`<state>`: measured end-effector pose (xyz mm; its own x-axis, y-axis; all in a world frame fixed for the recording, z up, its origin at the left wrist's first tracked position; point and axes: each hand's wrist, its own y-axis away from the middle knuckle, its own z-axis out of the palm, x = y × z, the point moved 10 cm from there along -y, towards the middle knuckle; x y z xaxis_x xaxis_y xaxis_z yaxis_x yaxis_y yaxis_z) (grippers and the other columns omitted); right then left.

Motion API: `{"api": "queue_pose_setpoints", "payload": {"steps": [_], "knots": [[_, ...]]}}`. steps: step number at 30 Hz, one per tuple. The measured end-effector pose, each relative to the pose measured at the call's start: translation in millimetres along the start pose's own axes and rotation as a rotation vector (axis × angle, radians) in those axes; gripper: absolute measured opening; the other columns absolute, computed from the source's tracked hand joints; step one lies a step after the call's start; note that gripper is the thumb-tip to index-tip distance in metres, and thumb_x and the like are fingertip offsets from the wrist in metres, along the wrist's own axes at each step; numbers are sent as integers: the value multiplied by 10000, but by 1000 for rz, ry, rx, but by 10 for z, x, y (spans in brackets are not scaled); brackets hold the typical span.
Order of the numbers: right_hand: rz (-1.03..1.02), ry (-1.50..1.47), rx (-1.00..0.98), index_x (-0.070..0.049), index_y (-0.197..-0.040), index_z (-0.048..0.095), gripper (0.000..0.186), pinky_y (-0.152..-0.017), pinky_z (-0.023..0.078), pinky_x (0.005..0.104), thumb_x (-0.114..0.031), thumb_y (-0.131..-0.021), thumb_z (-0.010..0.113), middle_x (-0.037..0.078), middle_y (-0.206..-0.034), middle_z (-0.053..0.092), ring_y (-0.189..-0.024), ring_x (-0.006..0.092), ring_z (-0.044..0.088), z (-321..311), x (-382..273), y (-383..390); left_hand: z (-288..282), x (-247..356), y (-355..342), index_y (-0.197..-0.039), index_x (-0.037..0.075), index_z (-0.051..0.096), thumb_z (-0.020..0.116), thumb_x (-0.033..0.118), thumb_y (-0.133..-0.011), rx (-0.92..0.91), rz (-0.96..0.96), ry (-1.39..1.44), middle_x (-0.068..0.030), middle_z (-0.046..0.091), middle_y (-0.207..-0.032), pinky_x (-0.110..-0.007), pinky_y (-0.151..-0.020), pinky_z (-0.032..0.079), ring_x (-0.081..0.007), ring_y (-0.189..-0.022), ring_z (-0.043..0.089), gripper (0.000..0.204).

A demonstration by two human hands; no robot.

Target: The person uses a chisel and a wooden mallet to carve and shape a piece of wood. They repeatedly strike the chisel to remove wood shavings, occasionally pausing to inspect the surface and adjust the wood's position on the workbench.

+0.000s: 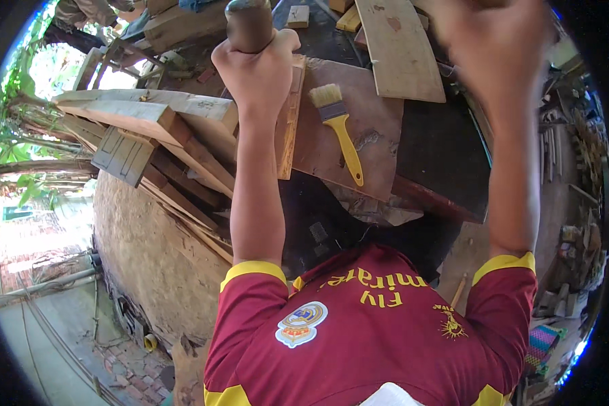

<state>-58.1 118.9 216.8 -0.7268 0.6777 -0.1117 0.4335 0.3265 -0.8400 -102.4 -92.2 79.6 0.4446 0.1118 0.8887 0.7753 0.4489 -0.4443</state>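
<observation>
My left hand [254,78] is closed around a thick, round-ended brown piece [249,28] like a wooden tool handle, raised near the top edge. What lies beyond its upper end is out of view. High on the right, my right hand [497,57] is smeared by motion and partly cut off by the top edge, so its fingers cannot be made out. Between my forearms a paintbrush [338,132] with a yellow handle and pale bristles rests on a brown board [379,145]. A narrow light wooden strip [291,128] runs beside that board, close to my left wrist.
A wide pale plank [402,51] lies beyond the brush on a dark surface [440,152]. Thick timbers [142,115] and a small grey panelled block [123,155] are stacked on the left. At the far side sits a small pale block [298,16].
</observation>
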Motion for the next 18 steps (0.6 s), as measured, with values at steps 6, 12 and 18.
{"api": "queue_pose_setpoints", "payload": {"steps": [6,12,18], "knots": [[91,244,-115,27,-1170,573,495,-832,522,325,-63,-730,782,125,-1062,671,-969,193,648,95,309,360,21,56,74,-562,7,568,638,64,-654,-21,63,-200,30,512,-512,-270,-465,401,-41,-506,464,129],[382,-12,138,29,-1259,482,615,-920,471,335,-42,-729,787,141,-1201,566,-1060,214,572,-674,912,1003,241,126,149,-643,-7,619,678,126,-627,-52,147,-234,-132,565,-518,-327,-521,468,-213,-488,603,146],[520,-95,316,58,-1180,487,584,-772,551,382,9,-682,789,200,-1145,585,-990,283,605,-1364,1351,1404,279,95,242,-631,41,651,682,157,-521,-17,158,-264,-160,593,-564,-408,-580,517,-360,-596,631,163]]}}
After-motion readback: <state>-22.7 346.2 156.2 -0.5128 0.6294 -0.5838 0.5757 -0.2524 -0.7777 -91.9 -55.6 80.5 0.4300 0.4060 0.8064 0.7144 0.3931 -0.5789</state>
